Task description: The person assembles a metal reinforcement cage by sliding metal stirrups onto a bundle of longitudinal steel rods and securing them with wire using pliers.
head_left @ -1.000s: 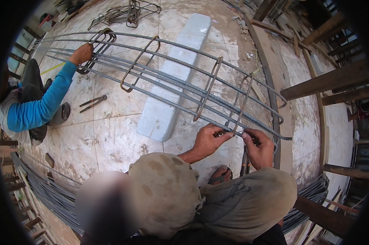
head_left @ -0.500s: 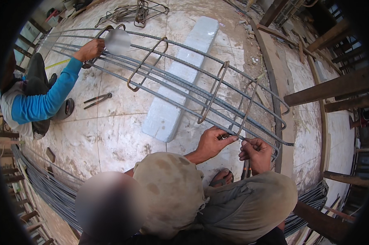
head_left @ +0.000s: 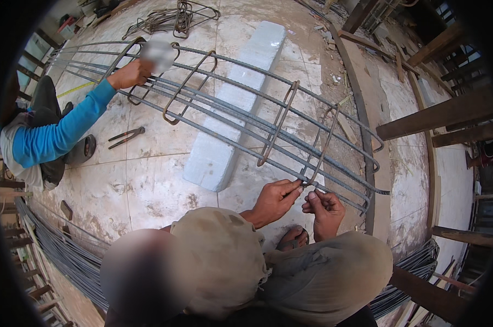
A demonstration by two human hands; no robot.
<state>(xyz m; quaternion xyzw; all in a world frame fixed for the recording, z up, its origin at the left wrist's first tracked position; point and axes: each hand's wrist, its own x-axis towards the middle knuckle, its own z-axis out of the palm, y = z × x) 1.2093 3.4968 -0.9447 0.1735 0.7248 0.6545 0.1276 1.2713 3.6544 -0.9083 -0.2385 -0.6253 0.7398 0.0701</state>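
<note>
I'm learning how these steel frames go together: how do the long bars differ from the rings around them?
Shape: the long bars run lengthwise, some hooked at the right end; the rings are bent into narrow loops.
Colour: the bars look mostly grey, the rings rusty brown.
Pose: the bars lie side by side; the rings stand across them, spaced apart.
Shared: both are slender metal parts of one frame.

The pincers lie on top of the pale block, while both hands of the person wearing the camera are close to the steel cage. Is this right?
Not quite: the head view shows the pincers on the floor, to the left of the pale block and apart from it. The left hand and right hand are indeed close to the steel cage.
</note>
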